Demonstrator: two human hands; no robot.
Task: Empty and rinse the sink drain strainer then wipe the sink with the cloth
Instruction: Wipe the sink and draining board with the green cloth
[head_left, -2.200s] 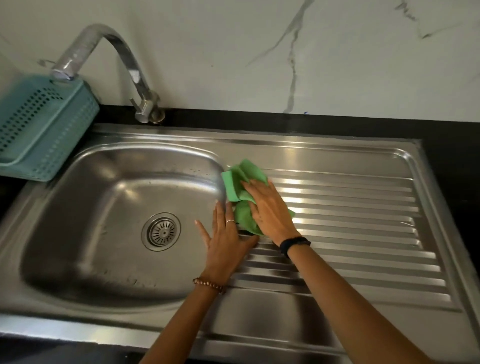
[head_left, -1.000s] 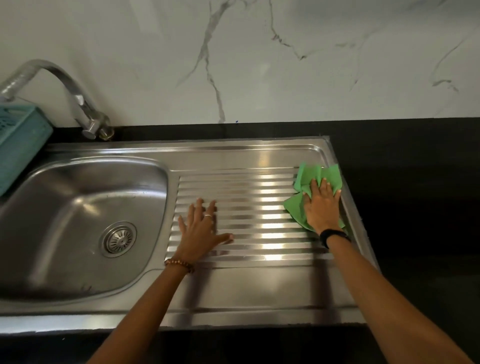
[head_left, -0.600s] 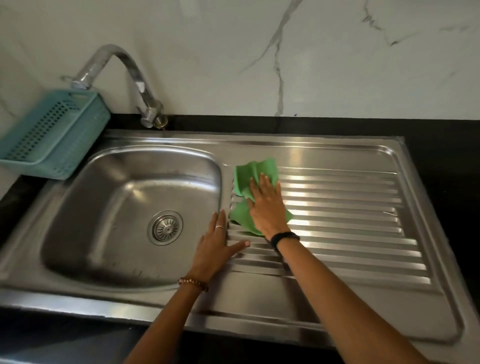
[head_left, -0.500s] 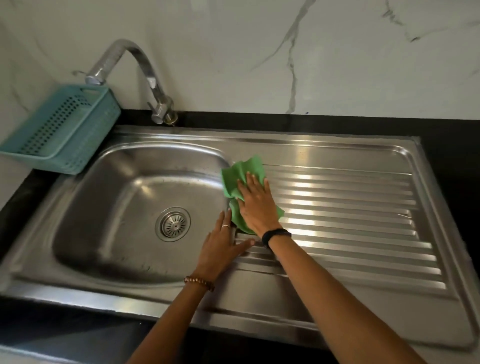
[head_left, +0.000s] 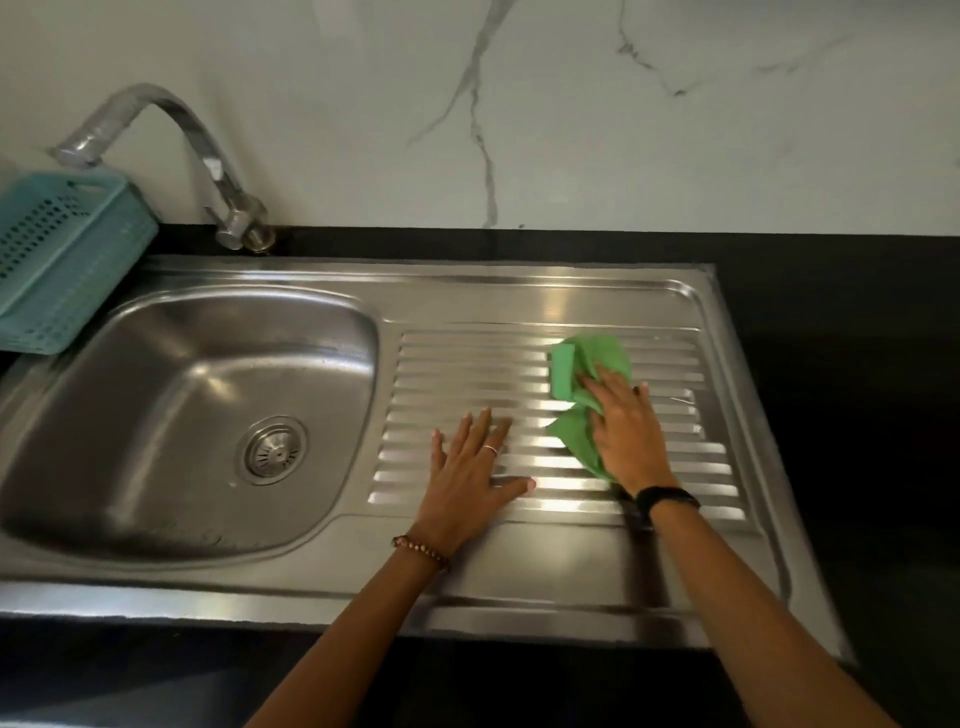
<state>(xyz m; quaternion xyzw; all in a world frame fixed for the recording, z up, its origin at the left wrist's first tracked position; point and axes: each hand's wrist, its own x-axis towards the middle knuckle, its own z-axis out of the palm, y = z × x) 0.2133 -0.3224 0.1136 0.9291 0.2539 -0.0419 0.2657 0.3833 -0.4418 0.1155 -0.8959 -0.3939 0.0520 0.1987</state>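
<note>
The steel sink (head_left: 208, 395) has its bowl on the left and a ribbed drainboard (head_left: 467, 364) on the right. The round drain strainer (head_left: 274, 451) sits in the drain at the bowl's bottom. A crumpled green cloth (head_left: 584, 374) lies on the right part of the drainboard. My right hand (head_left: 626, 434) presses flat on the cloth, covering its near half. My left hand (head_left: 470, 480) rests palm down on the ribs, fingers spread, holding nothing, left of the cloth.
A curved steel tap (head_left: 208, 166) rises behind the bowl. A teal perforated basket (head_left: 62, 254) stands at the bowl's far left corner. Black countertop (head_left: 831, 415) surrounds the sink, with a marble wall (head_left: 571, 104) behind.
My right hand has slid the cloth from the drainboard's left edge by the bowl rightward across the ribs. My left hand has shifted slightly right onto the ribs.
</note>
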